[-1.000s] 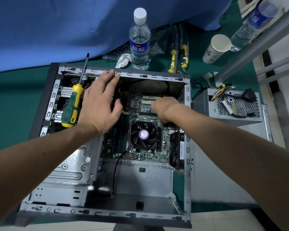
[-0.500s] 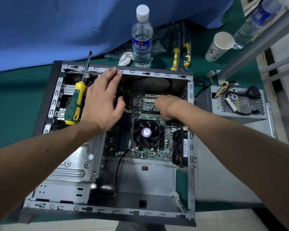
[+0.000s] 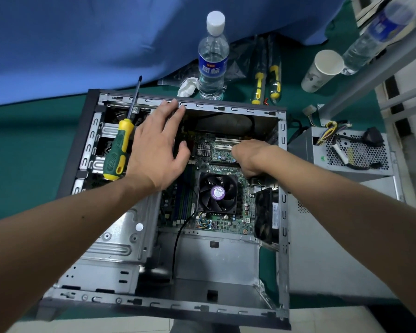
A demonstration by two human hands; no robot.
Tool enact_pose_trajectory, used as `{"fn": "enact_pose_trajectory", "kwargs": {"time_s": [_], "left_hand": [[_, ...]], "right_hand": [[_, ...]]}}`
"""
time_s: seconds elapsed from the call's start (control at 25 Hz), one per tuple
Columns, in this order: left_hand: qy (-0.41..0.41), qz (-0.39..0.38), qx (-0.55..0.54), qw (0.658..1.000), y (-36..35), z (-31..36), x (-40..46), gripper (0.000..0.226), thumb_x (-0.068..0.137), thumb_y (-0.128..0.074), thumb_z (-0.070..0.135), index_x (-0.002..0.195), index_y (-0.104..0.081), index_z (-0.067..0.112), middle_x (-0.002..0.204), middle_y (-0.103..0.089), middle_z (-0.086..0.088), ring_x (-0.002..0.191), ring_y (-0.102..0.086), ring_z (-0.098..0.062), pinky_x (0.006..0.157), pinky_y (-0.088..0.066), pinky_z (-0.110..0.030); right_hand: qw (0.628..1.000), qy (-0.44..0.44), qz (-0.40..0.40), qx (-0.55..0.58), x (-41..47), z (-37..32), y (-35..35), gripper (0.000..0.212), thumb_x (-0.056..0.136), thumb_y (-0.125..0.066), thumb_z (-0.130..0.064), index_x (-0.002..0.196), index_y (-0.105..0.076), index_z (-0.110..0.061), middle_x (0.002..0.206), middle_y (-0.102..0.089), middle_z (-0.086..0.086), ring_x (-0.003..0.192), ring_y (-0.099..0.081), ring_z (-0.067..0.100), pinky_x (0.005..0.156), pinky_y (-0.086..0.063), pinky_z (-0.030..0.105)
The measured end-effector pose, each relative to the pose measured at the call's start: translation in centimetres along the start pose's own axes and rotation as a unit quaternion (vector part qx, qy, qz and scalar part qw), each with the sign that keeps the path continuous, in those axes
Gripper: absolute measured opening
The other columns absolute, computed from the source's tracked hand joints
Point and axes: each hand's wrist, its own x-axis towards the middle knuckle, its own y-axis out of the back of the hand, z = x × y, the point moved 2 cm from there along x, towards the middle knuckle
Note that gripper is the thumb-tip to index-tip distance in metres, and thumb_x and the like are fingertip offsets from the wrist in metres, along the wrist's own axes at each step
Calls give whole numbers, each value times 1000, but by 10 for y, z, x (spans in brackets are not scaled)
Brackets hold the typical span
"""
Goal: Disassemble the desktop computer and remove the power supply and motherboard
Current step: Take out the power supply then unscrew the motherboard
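Case: computer case (image 3: 282, 212) lies on its side on the green mat (image 3: 22, 152), open face up, so I look straight down into it.
Motherboard: motherboard (image 3: 222, 153) sits flat in the far right part of the case, with its black cooling fan (image 3: 217, 193) near the middle and a second black fan (image 3: 263, 215) standing on edge just to its right.
Power supply: power supply (image 3: 356, 152) is out of the case, resting on the grey side panel (image 3: 334, 248) just to the right, its bundle of coloured wires at the top.
Left hand: my left hand (image 3: 154, 150) is spread with straight fingers, palm down, over the left edge of the motherboard; the fingertips reach the far rim of the case. It holds nothing.
Right hand: my right hand (image 3: 250, 157) is curled downward at the right side of the motherboard, knuckles up. The fingertips are hidden beneath the hand, so I cannot tell whether they grip anything.
Screwdriver: green and yellow screwdriver (image 3: 117, 152) lies across the drive bay at the left of the case, tip pointing away, just beside my left hand.
Behind the case: upright water bottle (image 3: 213, 58), crumpled tissue (image 3: 187, 86), two packaged screwdrivers (image 3: 267, 78), tipped paper cup (image 3: 322, 70), blue cloth (image 3: 82, 32).
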Motion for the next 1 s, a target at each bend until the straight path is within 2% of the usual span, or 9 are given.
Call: {"fn": "enact_pose_trajectory", "kwargs": {"time_s": [0.08, 0.16, 0.24, 0.36, 0.44, 0.56, 0.64, 0.8, 1.0], "left_hand": [[0, -1, 0, 1000, 0, 0, 1, 68, 88, -42, 38, 152, -33, 16, 159, -24, -1, 147, -19, -21, 114, -28, -48], [-1, -1, 2, 1000, 1, 1, 0, 68, 87, -42, 39, 151, -33, 16, 159, -25, -1, 147, -21, -21, 114, -28, -48], [-1, -1, 6, 1000, 0, 1, 0, 69, 87, -41, 40, 151, -33, 16, 159, -25, -1, 147, -21, -21, 113, -29, -48], [0, -4, 10, 1000, -1, 0, 0, 69, 87, -40, 41, 151, -33, 17, 159, -25, -1, 147, -21, -21, 113, -29, -49], [0, -6, 9, 1000, -1, 1, 0, 69, 87, -40, 41, 152, -32, 17, 159, -25, -1, 147, -20, -21, 113, -28, -49], [2, -5, 9, 1000, 0, 1, 0, 70, 87, -39, 42, 151, -32, 16, 159, -24, -2, 148, -19, -21, 114, -28, -49], [2, -8, 11, 1000, 0, 1, 0, 70, 86, -38, 43, 151, -33, 16, 159, -25, -2, 147, -20, -22, 113, -28, -49], [3, -8, 10, 1000, 1, 2, 0, 70, 86, -39, 41, 151, -34, 15, 158, -26, -3, 147, -21, -23, 114, -27, -48], [3, -10, 9, 1000, 2, 3, 0, 70, 84, -44, 37, 150, -34, 15, 158, -28, -4, 146, -22, -23, 113, -27, -47]], "right_hand": [[1000, 5, -21, 10, -6, 1, 6, 27, 82, -77, -13, 77, -50, -12, 89, -61, 4, 78, -57, 20, 65, -47, 30], [999, 6, 15, -34, -14, 2, 13, 23, 86, -74, -16, 85, -52, -10, 91, -60, 4, 80, -58, 22, 67, -48, 32], [995, 10, 53, -80, -19, -1, 17, 21, 89, -69, -12, 87, -48, -12, 87, -57, 3, 77, -55, 22, 64, -46, 33], [988, 38, 97, -118, -28, 3, 25, 29, 88, -64, -6, 74, -40, -15, 72, -47, -1, 64, -48, 17, 53, -38, 30], [985, 77, 110, -111, -41, 13, 28, 31, 87, -70, -18, 71, -44, -15, 68, -49, -1, 61, -48, 16, 49, -31, 27], [977, 108, 160, -89, -56, 22, 19, 27, 87, -69, -39, 83, -58, -15, 79, -64, -2, 78, -60, 20, 66, -44, 31], [964, 119, 232, -57, -59, 22, 7, 19, 90, -66, -40, 91, -63, -21, 88, -67, -7, 85, -60, 16, 81, -43, 33], [951, 105, 290, -4, -55, 24, 4, 13, 88, -69, -30, 100, -64, -31, 94, -64, -12, 91, -59, 13, 85, -38, 32], [956, 100, 276, -8, -55, 26, 4, 25, 91, -61, -48, 108, -68, -31, 100, -69, -11, 94, -59, 10, 86, -38, 30]]}}
